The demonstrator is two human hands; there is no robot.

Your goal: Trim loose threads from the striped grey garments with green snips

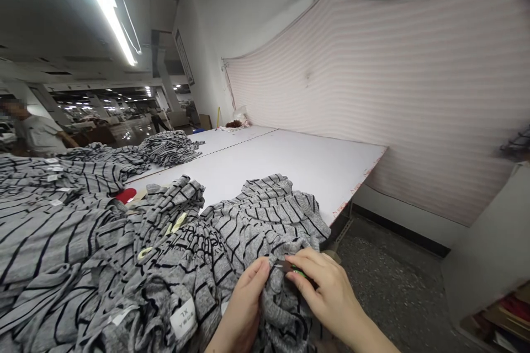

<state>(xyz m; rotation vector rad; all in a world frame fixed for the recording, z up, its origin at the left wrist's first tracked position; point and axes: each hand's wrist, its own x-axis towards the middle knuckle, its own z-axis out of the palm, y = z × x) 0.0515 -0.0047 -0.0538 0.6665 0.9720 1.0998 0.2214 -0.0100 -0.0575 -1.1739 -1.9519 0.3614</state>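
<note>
My left hand (248, 298) is closed on a grey knit garment (275, 209) with black stripes, thumb pressed on the fabric near its edge. In my right hand (325, 287) is a pair of thread snips (290, 268), dark with a bit of green showing. The blades point left at the cloth, close to my left thumb. Part of the snips is hidden by my fingers. Beside my left hand, a white label marked XL (183, 318) shows on the heaped striped fabric.
More striped garments (62, 231) are heaped on the left, with a folded pile (169, 148) farther back. The white table (298, 160) ends at a right edge above a speckled floor (385, 276). A striped sheet (372, 77) hangs behind. A person (37, 129) stands at far left.
</note>
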